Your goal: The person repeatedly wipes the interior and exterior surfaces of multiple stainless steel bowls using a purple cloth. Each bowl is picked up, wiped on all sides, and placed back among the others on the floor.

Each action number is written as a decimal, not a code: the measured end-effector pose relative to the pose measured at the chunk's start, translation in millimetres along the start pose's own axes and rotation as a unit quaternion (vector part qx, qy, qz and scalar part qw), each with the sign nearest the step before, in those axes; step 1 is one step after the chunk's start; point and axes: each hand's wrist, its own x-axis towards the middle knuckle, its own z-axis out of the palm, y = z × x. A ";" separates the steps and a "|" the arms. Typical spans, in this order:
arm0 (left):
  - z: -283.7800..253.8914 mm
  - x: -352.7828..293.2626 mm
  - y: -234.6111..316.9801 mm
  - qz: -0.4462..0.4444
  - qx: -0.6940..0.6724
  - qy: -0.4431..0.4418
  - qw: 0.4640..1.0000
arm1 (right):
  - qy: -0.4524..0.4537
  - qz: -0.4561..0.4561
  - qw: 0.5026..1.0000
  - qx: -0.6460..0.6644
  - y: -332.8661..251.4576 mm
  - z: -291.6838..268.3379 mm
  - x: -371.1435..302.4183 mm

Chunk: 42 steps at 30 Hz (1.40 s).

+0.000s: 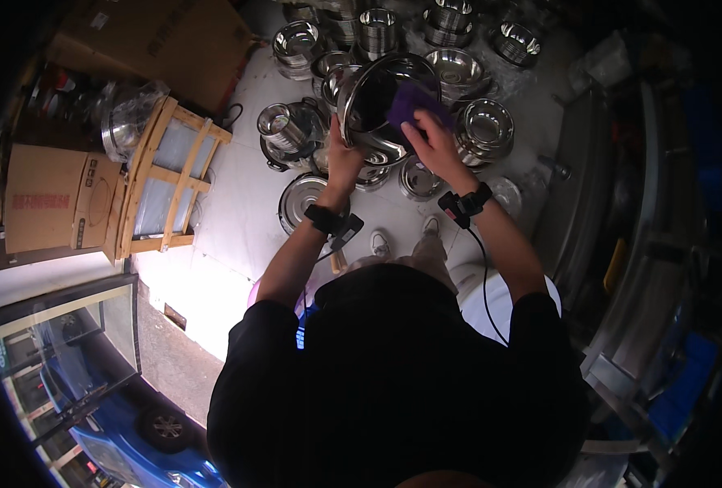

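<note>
A large shiny metal basin [370,99] is held up in front of me, tilted so its dark inside faces me. My left hand [344,156] is closed on its near left rim. A purple cloth [414,102] is in my right hand [434,145], whose fingers press it against the basin's right side. Below the basin, partly hidden by it, other metal bowls stand on the floor. Near my left wrist lies a round metal lid or shallow pan [300,202]. To the right of my right hand is a stack of metal basins [486,126].
Several stacks of metal bowls [377,31] cover the pale tiled floor [239,183] ahead. On the left stand a wooden crate [151,183] and cardboard boxes [45,199]. Metal equipment [597,187] lines the right side. A white tub [491,305] is beside my legs.
</note>
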 end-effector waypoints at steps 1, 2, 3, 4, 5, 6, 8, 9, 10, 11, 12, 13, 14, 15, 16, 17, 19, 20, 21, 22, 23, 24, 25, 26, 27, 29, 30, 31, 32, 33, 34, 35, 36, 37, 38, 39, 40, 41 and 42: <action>6.9 -3.5 11.8 -0.017 -0.004 -0.016 1.000 | -0.059 -0.071 0.995 -0.036 6.6 13.9 -5.9; 17.6 -6.7 37.0 -0.019 -0.040 -0.039 0.998 | -0.136 -0.073 0.985 -0.072 24.1 27.6 -13.6; 18.9 -9.2 46.4 -0.032 -0.052 -0.053 0.997 | -0.214 -0.077 0.968 -0.105 39.5 38.2 -17.0; 18.0 -10.8 51.8 -0.046 -0.066 -0.063 0.995 | -0.209 -0.115 0.954 -0.182 49.4 36.2 -15.3; 17.0 -12.1 57.5 -0.059 -0.079 -0.074 0.992 | -0.201 -0.153 0.932 -0.258 60.4 27.3 -14.4; 13.6 -12.6 65.1 -0.074 -0.035 -0.079 0.994 | -0.192 -0.190 0.904 -0.332 69.6 18.7 -11.6; 1.1 -8.2 49.1 -0.028 0.084 -0.064 0.994 | -0.170 -0.180 0.868 -0.430 75.1 0.9 1.6; 0.8 -6.6 48.7 -0.006 0.141 -0.059 0.988 | -0.158 -0.172 0.846 -0.480 75.5 -5.8 6.0; 1.9 -6.4 48.0 -0.008 0.079 -0.060 0.995 | -0.118 -0.191 0.837 -0.498 74.2 -5.7 7.8; 3.6 -6.5 47.1 -0.011 0.016 -0.060 0.998 | -0.106 -0.175 0.856 -0.475 71.2 -0.4 6.0; 6.7 -6.5 48.3 -0.014 -0.048 -0.061 0.997 | -0.094 -0.159 0.873 -0.452 66.6 8.3 0.1; 8.5 -6.5 47.6 -0.033 -0.088 -0.064 0.993 | -0.081 -0.142 0.889 -0.429 62.5 18.7 -7.5; 10.3 -6.4 46.9 -0.052 -0.129 -0.068 0.988 | -0.105 -0.125 0.922 -0.352 58.1 32.1 -16.6; 12.2 -6.5 46.1 -0.072 -0.170 -0.073 0.980 | -0.133 -0.129 0.950 -0.253 55.9 43.0 -25.4; 7.8 -7.5 42.9 -0.120 -0.212 -0.079 0.967 | -0.171 -0.107 0.963 -0.179 29.3 45.6 -26.6; 5.9 -8.6 47.6 -0.137 -0.219 -0.081 0.963 | -0.204 -0.087 0.969 -0.104 6.3 42.7 -24.6; 3.0 -12.4 62.3 -0.178 -0.233 -0.087 0.952 | -0.237 -0.151 0.946 -0.162 22.3 34.5 -23.3; 1.4 -11.7 60.2 -0.149 -0.216 -0.102 0.960 | -0.253 -0.182 0.931 -0.190 34.4 26.9 -20.5; -1.7 -9.4 56.4 -0.119 -0.195 -0.114 0.967 | -0.326 -0.143 0.882 -0.307 43.2 14.2 -7.9; -3.8 -6.1 54.1 -0.088 -0.177 -0.127 0.972 | -0.316 -0.162 0.856 -0.374 58.5 -1.8 3.0; -5.6 -2.7 52.7 -0.053 -0.134 -0.119 0.982 | -0.303 -0.180 0.825 -0.441 67.9 -11.9 9.7; -7.9 -0.2 50.7 -0.018 -0.090 -0.106 0.990 | -0.287 -0.184 0.819 -0.461 64.1 -12.6 11.4; -10.9 3.1 48.4 0.017 -0.046 -0.093 0.994 | -0.270 -0.187 0.813 -0.481 59.9 -13.3 11.9; -17.4 9.7 43.1 0.001 -0.031 -0.083 0.996 | -0.253 -0.191 0.806 -0.501 55.1 -12.5 11.0; -15.8 12.3 47.1 -0.019 -0.040 -0.094 0.995 | -0.245 -0.169 0.830 -0.471 50.2 -6.3 4.8; -12.0 16.0 67.1 -0.058 -0.054 -0.116 0.990 | -0.227 -0.125 0.875 -0.408 37.6 25.1 -16.5; -5.9 13.2 73.6 -0.108 -0.111 -0.108 0.982 | -0.187 -0.122 0.926 -0.304 38.7 42.7 -28.7; -4.5 9.9 71.8 -0.097 -0.123 -0.106 0.982 | -0.144 -0.121 0.963 -0.194 41.1 58.9 -38.2; -4.3 8.2 66.7 -0.086 -0.134 -0.104 0.982 | -0.121 -0.131 0.970 -0.164 40.4 64.6 -40.8; -6.3 6.3 61.5 -0.075 -0.146 -0.097 0.982 | -0.175 -0.150 0.953 -0.195 42.7 59.9 -36.0; -9.8 5.0 57.7 -0.084 -0.127 -0.098 0.983 | -0.227 -0.167 0.933 -0.225 45.6 46.5 -29.0; -14.9 4.7 54.4 -0.093 -0.109 -0.098 0.985 | -0.278 -0.183 0.908 -0.254 48.8 31.7 -21.0; -19.6 5.3 53.4 -0.102 -0.090 -0.101 0.986 | -0.282 -0.202 0.868 -0.356 50.6 16.0 -12.4; -24.2 7.0 55.3 -0.111 -0.070 -0.114 0.985 | -0.271 -0.225 0.839 -0.416 63.7 2.6 -3.2; -30.4 9.6 57.0 -0.119 -0.050 -0.124 0.984 | -0.248 -0.263 0.818 -0.448 75.2 -7.3 1.8; -34.4 12.7 58.1 -0.127 -0.031 -0.135 0.982 | -0.224 -0.298 0.794 -0.480 77.6 -13.5 4.7; -37.6 16.9 55.8 -0.132 -0.022 -0.131 0.982 | -0.206 -0.306 0.794 -0.483 78.2 -12.9 3.2; -40.2 21.6 51.6 -0.137 -0.013 -0.126 0.982 | -0.188 -0.314 0.794 -0.486 78.1 -11.3 -0.4; -38.0 23.1 55.2 -0.143 -0.005 -0.121 0.982 | -0.170 -0.321 0.793 -0.490 77.0 -10.4 -4.5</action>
